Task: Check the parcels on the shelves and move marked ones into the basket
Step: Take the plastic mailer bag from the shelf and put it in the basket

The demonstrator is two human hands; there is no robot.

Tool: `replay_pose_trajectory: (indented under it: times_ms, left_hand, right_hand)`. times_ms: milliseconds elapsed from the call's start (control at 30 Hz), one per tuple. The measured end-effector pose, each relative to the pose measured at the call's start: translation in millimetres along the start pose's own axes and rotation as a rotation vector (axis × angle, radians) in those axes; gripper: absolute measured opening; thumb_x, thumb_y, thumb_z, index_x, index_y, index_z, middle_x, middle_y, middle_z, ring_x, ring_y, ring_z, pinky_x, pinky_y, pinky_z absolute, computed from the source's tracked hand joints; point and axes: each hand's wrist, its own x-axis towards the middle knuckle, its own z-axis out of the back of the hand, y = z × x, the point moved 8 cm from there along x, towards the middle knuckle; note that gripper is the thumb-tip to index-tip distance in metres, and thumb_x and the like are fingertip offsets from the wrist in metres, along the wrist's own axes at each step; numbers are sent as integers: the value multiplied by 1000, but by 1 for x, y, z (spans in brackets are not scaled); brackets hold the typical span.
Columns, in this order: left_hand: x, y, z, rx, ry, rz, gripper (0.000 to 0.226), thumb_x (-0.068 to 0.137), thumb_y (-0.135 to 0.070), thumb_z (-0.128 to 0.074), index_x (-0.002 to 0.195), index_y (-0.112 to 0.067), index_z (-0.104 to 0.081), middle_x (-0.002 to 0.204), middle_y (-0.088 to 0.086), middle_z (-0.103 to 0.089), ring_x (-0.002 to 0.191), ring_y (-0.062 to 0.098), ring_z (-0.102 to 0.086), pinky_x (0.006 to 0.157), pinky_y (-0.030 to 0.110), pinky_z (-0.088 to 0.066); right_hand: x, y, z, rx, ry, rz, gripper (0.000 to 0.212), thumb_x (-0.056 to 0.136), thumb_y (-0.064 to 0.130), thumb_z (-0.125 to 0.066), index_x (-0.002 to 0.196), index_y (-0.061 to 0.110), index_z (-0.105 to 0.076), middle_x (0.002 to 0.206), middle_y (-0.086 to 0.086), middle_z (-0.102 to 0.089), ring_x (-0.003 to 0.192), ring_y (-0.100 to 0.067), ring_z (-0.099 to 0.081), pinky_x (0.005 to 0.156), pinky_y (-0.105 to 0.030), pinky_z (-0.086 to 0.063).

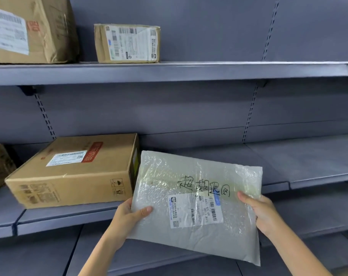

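Mailer [197,206] with handwriting, pinched at both edges by left hand [127,216] and right hand [262,212]. Box [69,172] just left on shelf [288,166]; two boxes [127,43] above.

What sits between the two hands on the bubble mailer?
Head view: between the left hand and right hand lies the bubble mailer's front, bearing a white shipping label and black handwritten characters above it.

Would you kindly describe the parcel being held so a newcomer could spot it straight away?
Look in front of the lower grey shelf, just right of the large flat cardboard box. The soft bubble-wrap mailer is held there by the left hand and right hand. Unlike the cardboard boxes, it is translucent plastic with black handwritten characters above its label.
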Motion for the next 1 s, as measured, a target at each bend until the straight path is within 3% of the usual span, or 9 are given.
replay_pose_trajectory:
  times_ms: [133, 300, 400, 467, 567, 700, 833, 933, 1000]
  left_hand:
    - [-9, 13, 19, 3, -44, 12, 91, 29, -43, -92, 106, -7, -61, 95, 12, -73, 84, 32, -71, 66, 38, -58]
    - [-33, 21, 45, 39, -180, 14, 48, 63, -13, -82, 105, -5, -61, 93, 11, -73, 78, 28, -71, 68, 39, -57]
    - [-56, 24, 61, 115, -266, -3, 38, 67, -14, -80, 100, -7, -62, 95, 11, -72, 82, 29, -70, 75, 45, -57]
    - [-77, 24, 72, 151, -354, -29, 38, 67, -17, -81, 98, -9, -62, 95, 9, -70, 83, 28, -68, 74, 43, -57]
    - [-118, 23, 86, 147, -496, -99, 37, 69, -18, -79, 101, -13, -61, 94, 1, -66, 82, 19, -64, 63, 28, -51]
    - [-173, 42, 93, 122, -614, -120, 52, 71, -16, -77, 115, -18, -51, 107, 3, -60, 92, 20, -62, 67, 30, -55]
    - [-214, 74, 82, -69, -615, -43, 81, 75, -8, -73, 137, -27, -26, 117, 8, -54, 98, 20, -62, 69, 33, -57]
    - [-238, 92, 67, -126, -570, -6, 77, 73, -5, -73, 133, -25, -30, 114, 5, -59, 95, 20, -64, 68, 34, -58]
    - [-254, 100, 69, -152, -581, -18, 72, 70, -4, -75, 126, -23, -35, 116, 3, -59, 99, 20, -63, 75, 36, -56]
  right_hand:
    - [-13, -29, -7, -1, -16, -43, 23, 76, 7, -69, 97, 2, -66, 90, -14, -72, 82, -27, -67, 69, -36, -52]
    - [-35, -55, -16, 8, -25, -98, 29, 77, 8, -69, 105, 2, -64, 95, -13, -69, 84, -25, -66, 70, -34, -52]
    - [-52, -67, -23, 29, -20, -126, 31, 79, 7, -67, 109, 1, -62, 92, -10, -67, 81, -22, -64, 68, -31, -51]
    - [-65, -78, -27, 49, -14, -150, 30, 80, 9, -68, 109, 4, -62, 93, -9, -67, 80, -22, -63, 65, -32, -50]
    - [-89, -97, -31, 98, 10, -179, 26, 81, 12, -67, 106, 7, -63, 92, -9, -67, 78, -22, -64, 61, -32, -49]
    - [-127, -134, -33, 206, 32, -216, 15, 84, 12, -63, 98, 12, -64, 92, -5, -66, 66, -14, -68, 59, -29, -49]
    - [-171, -188, -42, 288, 49, -330, 21, 78, 23, -66, 97, 14, -65, 104, -9, -67, 88, -22, -64, 73, -38, -50]
    - [-208, -222, -67, 329, 100, -427, 20, 86, 25, -58, 99, 12, -64, 105, -11, -67, 87, -23, -63, 70, -37, -48]
    - [-233, -237, -92, 347, 150, -487, 21, 88, 27, -55, 101, 12, -63, 104, -11, -67, 88, -24, -62, 67, -38, -48]
